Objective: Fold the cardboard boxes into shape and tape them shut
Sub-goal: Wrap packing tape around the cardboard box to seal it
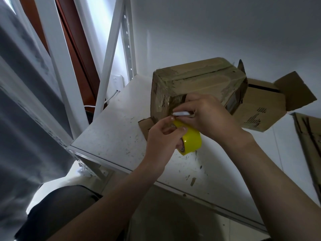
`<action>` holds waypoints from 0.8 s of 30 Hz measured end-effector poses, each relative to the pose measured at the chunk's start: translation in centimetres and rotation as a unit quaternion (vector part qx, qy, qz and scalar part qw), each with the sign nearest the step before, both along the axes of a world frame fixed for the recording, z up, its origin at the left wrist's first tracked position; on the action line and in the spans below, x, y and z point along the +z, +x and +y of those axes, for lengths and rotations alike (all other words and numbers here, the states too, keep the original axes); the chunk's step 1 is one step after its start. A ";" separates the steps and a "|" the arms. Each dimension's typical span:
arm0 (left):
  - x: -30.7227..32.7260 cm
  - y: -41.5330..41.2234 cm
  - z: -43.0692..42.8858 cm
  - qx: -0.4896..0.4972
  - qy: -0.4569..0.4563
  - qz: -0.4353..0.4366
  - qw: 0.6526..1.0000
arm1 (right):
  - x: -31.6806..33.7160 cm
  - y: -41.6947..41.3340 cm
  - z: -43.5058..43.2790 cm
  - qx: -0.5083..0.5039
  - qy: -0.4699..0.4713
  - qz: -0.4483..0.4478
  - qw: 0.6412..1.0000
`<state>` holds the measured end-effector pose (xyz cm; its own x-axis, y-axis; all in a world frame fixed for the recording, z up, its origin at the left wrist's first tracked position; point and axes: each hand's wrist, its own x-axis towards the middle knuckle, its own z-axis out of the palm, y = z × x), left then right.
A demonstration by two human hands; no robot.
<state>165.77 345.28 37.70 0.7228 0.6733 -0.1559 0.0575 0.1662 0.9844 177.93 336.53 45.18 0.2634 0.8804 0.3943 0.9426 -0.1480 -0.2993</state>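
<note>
Box (199, 79) lengthwise left-right, left hand (161, 141) grips tape roll (192, 140), right hand (208, 115) tool (181, 113)

The left forearm (111, 202) rises from the bottom of the frame and the right forearm (271, 171) from the lower right, meeting at centre. The left grip (163, 136) curls round a yellow roll of tape (192, 140). Just above it, the right grip (210, 115) pinches a small white flat piece (181, 113), back of the hand up.

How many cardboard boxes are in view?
3: taped box, centre; open-flapped box behind it, rightward; flattened box at the right edge, cut off. Others may be hidden.
</note>
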 end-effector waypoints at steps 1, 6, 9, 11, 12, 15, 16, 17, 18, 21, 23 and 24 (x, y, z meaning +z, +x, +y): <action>0.0 0.1 0.0 0.000 0.006 0.002 1.000 | 0.0 -0.1 0.1 -0.008 -0.003 -0.004 1.000; -0.2 0.3 0.2 -0.002 0.012 0.005 1.000 | -0.2 -0.3 0.6 -0.034 -0.014 -0.021 0.999; -0.4 0.5 0.7 0.003 0.029 0.006 1.000 | -0.2 0.7 0.3 -0.040 -0.028 -0.011 0.999; -0.6 0.6 1.1 0.009 0.026 0.012 1.000 | -0.3 1.9 -0.4 -0.058 -0.027 -0.012 0.998; -0.7 0.6 1.2 0.014 0.017 0.018 1.000 | -0.3 2.4 -0.8 -0.068 -0.019 -0.010 0.997; -1.0 0.7 1.4 0.009 0.013 0.039 0.999 | -0.6 3.4 -2.0 -0.081 -0.007 0.005 0.997; -1.1 0.7 1.5 0.003 0.019 0.045 0.999 | -0.9 3.6 -2.3 -0.081 -0.018 0.014 0.996; -1.2 0.7 1.5 -0.002 0.026 0.050 0.998 | -1.2 3.8 -2.7 -0.087 -0.043 0.029 0.995; -1.3 0.7 1.5 -0.008 0.036 0.054 0.998 | -1.6 4.1 -3.0 -0.101 -0.083 0.049 0.990; -1.4 0.6 1.9 -0.024 0.095 0.076 0.992 | -3.1 4.8 -4.4 -0.148 -0.234 0.115 0.954; -1.4 0.4 2.2 -0.036 0.129 0.094 0.987 | -4.3 4.9 -5.3 -0.166 -0.302 0.141 0.928; -1.4 0.3 2.4 -0.041 0.138 0.102 0.984 | -4.9 4.9 -5.7 -0.173 -0.327 0.154 0.916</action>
<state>166.06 347.64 36.33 0.7484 0.6518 -0.1230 0.2607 -0.1186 0.9581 182.79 330.78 40.26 0.5812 0.7445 -0.3284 0.6912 -0.6647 -0.2835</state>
